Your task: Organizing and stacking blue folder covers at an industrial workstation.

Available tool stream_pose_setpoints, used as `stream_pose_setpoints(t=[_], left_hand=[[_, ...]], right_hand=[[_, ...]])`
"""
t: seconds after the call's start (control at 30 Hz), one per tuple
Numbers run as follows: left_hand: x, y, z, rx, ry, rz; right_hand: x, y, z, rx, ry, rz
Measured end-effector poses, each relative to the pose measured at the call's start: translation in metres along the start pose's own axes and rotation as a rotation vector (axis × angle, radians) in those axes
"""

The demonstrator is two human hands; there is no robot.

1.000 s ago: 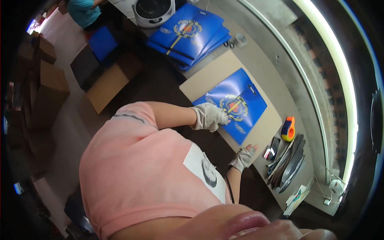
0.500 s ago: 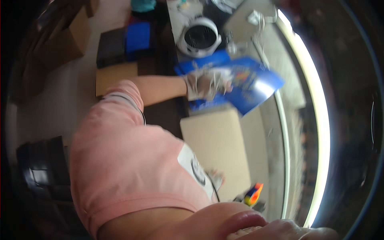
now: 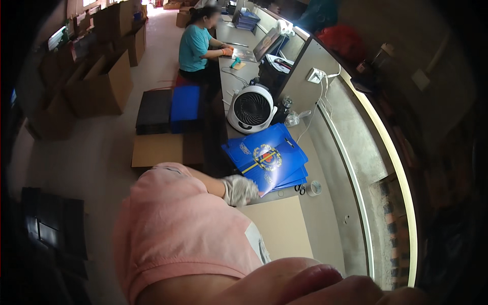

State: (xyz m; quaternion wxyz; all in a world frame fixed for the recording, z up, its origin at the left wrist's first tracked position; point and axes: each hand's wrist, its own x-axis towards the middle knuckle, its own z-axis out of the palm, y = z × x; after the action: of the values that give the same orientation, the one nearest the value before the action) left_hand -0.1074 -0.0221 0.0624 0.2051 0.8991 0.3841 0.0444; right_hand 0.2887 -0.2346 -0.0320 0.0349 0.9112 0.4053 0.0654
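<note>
My left hand (image 3: pixel 241 191), in a pale knit glove, is closed at the near corner of a printed blue plastic folder (image 3: pixel 259 175). That folder lies on top of a small stack of similar blue folders (image 3: pixel 292 179) on the workbench, and has a dark handle slot at its far edge. My fingertips are partly hidden at the corner. A tan board (image 3: pixel 279 223) lies just nearer to me than the stack. My right hand is out of view.
Beyond the stack stands a white fan (image 3: pixel 252 108), with a dark bottle (image 3: pixel 282 109) beside it. Scissors (image 3: pixel 300 189) and a tape roll (image 3: pixel 314 188) lie to the right. Black and blue stacks (image 3: pixel 185 109) sit left of the bench. A co-worker (image 3: pixel 195 46) sits farther along.
The blue folder, held up and blurred before, now lies flat on the stack. My left hand has drawn back toward me. My view has shifted, bringing the co-worker in; my right hand has left it.
</note>
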Motion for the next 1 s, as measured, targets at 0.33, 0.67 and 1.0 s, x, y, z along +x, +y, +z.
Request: stream_pose_setpoints(t=[0.33, 0.67, 1.0], left_hand=[[0.000, -0.035, 0.234, -0.180, 0.058, -0.611], [0.017, 0.043, 0.140, 0.344, -0.241, -0.209], [0.036, 0.077, 0.061, 0.093, -0.089, -0.559]], right_hand=[[0.017, 0.033, -0.004, 0.073, 0.063, -0.048], [0.001, 0.092, 0.028, 0.106, 0.041, 0.011], [0.022, 0.133, 0.032, 0.192, 0.010, 0.078]])
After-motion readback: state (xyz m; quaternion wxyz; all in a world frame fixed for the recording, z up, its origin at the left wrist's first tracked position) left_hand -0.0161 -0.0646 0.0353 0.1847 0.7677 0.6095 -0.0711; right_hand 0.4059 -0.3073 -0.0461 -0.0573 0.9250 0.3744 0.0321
